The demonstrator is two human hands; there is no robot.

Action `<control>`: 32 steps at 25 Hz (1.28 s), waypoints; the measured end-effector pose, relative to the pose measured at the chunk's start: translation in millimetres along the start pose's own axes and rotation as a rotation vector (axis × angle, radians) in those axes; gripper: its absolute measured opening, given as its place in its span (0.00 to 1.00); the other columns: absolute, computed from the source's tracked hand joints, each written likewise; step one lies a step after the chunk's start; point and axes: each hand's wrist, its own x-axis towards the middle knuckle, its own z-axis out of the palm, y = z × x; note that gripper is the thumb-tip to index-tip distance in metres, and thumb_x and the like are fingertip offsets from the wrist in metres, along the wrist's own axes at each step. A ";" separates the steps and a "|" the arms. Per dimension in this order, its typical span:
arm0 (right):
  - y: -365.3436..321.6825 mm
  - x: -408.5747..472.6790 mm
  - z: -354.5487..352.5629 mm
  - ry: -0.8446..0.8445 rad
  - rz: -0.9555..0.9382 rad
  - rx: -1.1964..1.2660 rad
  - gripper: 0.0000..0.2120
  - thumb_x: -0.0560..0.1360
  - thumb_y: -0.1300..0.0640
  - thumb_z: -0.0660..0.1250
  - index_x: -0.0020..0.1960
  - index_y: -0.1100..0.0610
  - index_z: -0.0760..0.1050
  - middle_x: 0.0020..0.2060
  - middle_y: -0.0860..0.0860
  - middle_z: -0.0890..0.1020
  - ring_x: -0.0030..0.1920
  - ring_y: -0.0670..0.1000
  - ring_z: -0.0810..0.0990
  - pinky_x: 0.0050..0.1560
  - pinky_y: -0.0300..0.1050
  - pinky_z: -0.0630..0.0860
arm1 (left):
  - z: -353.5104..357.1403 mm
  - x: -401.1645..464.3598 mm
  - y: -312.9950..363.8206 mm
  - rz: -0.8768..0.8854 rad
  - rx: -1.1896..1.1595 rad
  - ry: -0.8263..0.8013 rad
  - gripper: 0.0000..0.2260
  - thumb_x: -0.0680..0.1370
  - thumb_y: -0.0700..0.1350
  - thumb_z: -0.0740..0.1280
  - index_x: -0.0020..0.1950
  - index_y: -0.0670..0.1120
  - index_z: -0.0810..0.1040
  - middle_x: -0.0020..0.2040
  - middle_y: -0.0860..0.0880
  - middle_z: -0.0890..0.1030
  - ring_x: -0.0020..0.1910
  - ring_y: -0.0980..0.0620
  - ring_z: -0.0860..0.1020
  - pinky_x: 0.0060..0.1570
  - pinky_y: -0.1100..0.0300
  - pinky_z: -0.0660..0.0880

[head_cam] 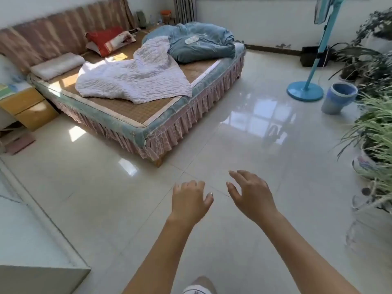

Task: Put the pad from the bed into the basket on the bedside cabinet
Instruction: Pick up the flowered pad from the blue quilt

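We are at the approach, left hand (188,201) and right hand (250,195) both empty with fingers spread, well short of the bed (131,111); next we likely close in and locate the pad.

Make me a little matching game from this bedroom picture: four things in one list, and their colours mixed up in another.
Things:
1. pillow
2. quilt
3. fan base
4. cabinet

Colours:
A. yellow
B. red
C. blue
D. white

Pairs: 1-B, 2-D, 3-C, 4-A
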 end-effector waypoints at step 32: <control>50.5 594.9 18.3 -0.571 0.136 -0.041 0.23 0.76 0.40 0.57 0.68 0.46 0.66 0.65 0.49 0.74 0.64 0.51 0.73 0.60 0.48 0.71 | -73.2 591.0 -84.8 0.033 -0.116 -0.398 0.22 0.79 0.58 0.54 0.66 0.47 0.69 0.65 0.45 0.75 0.63 0.44 0.73 0.60 0.48 0.68</control>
